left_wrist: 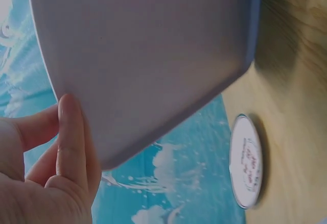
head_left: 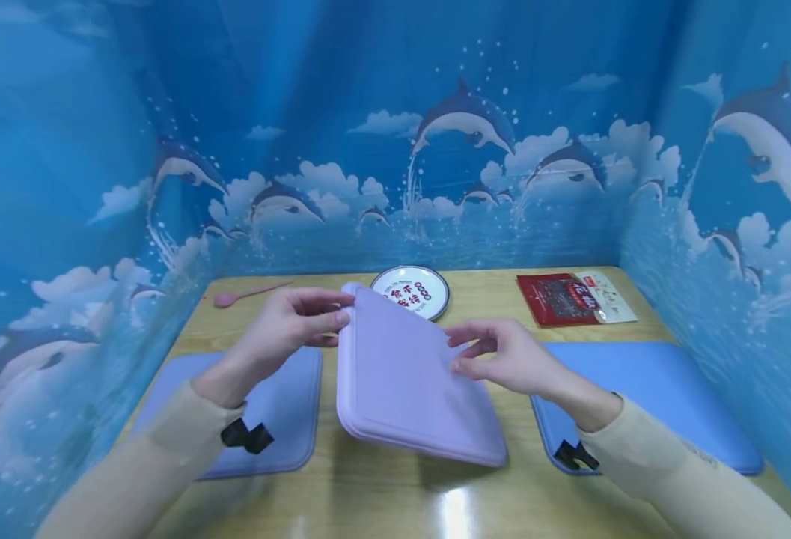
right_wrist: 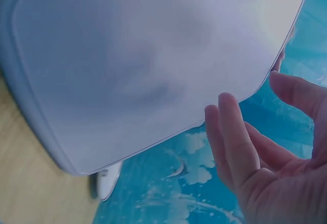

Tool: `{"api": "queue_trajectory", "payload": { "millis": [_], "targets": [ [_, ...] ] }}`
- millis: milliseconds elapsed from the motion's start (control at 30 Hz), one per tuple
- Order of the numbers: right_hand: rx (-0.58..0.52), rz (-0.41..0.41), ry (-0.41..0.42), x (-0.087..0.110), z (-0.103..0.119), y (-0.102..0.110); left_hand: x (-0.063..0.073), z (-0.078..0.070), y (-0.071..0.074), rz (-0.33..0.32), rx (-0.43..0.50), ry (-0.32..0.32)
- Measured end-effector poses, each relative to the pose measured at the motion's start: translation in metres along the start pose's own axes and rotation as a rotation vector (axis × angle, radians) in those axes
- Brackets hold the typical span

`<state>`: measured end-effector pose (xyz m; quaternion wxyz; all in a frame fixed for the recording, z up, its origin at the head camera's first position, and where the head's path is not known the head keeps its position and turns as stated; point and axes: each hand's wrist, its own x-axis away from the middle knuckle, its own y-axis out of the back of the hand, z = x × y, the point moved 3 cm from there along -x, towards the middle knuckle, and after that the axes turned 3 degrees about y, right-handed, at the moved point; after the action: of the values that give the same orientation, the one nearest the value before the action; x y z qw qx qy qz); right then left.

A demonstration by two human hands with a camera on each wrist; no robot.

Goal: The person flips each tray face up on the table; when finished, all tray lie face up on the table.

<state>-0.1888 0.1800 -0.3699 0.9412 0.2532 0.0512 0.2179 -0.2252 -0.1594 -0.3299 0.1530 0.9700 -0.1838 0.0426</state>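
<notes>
A light purple placemat (head_left: pixel 415 374) with rounded corners is tilted up off the table, its lower right corner near the tabletop. My left hand (head_left: pixel 301 318) pinches its upper left edge between thumb and fingers. In the left wrist view the fingers (left_wrist: pixel 71 137) lie against the mat's face near a corner. My right hand (head_left: pixel 506 352) is by the mat's upper right edge, thumb and fingers spread apart. The right wrist view shows those fingers (right_wrist: pixel 235 132) loosely bent at the edge; whether they touch it I cannot tell.
A blue-purple mat (head_left: pixel 281 419) lies at left, a blue mat (head_left: pixel 644 397) at right. Behind the raised mat is a white plate (head_left: pixel 429 281) with red lettering, partly covered. A pink spoon (head_left: pixel 227 299) lies back left, a red food packet (head_left: pixel 557 299) back right. Dolphin-print curtains enclose the wooden table (head_left: pixel 368 501).
</notes>
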Motion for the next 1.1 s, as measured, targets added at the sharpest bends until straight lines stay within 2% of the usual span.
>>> {"api": "queue_trajectory", "payload": {
  "millis": [233, 433, 667, 867, 1100],
  "targets": [
    [-0.025, 0.001, 0.128, -0.005, 0.034, 0.001, -0.002, -0.026, -0.002, -0.019, 0.011, -0.077],
    [-0.077, 0.017, 0.176, -0.007, 0.067, 0.005, -0.006, -0.049, -0.006, -0.026, 0.0, -0.106],
    [-0.144, 0.043, 0.242, -0.008, 0.1, 0.015, -0.019, -0.074, -0.017, -0.014, 0.005, -0.141],
    [-0.121, 0.058, 0.223, -0.008, 0.12, 0.03, -0.028, -0.089, -0.029, -0.007, 0.008, -0.147],
    [-0.022, 0.084, 0.157, -0.006, 0.134, 0.05, -0.042, -0.099, -0.045, 0.015, 0.043, -0.178]
  ]
}}
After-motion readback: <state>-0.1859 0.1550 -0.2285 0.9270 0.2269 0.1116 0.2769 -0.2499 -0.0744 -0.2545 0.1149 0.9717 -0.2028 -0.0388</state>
